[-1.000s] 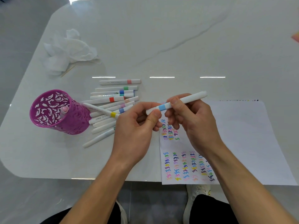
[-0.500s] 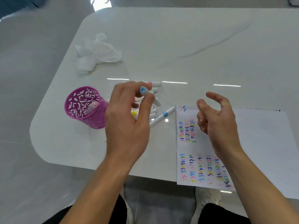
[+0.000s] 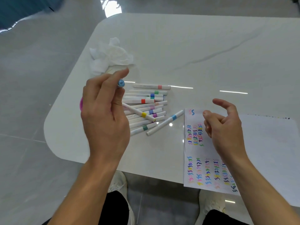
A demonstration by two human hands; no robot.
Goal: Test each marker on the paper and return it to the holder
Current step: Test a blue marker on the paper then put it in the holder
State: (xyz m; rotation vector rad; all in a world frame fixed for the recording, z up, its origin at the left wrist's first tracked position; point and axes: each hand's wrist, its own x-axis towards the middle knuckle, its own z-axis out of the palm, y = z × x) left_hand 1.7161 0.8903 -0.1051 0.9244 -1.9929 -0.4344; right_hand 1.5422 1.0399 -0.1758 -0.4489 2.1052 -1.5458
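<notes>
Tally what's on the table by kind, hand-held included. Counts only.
Loose markers: at least 12 by colour bands; the left hand hides part of the pile
Blue-ended piece in that hand (marker or cap, unclear): 1
Purple holder: 1, mostly hidden
Crumpled tissue: 1
Test paper: 1
Total: at least 16

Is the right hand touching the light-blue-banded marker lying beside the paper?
Apart. The head view shows a strip of paper between the right hand and the light-blue-banded marker, which lies on the table.
</notes>
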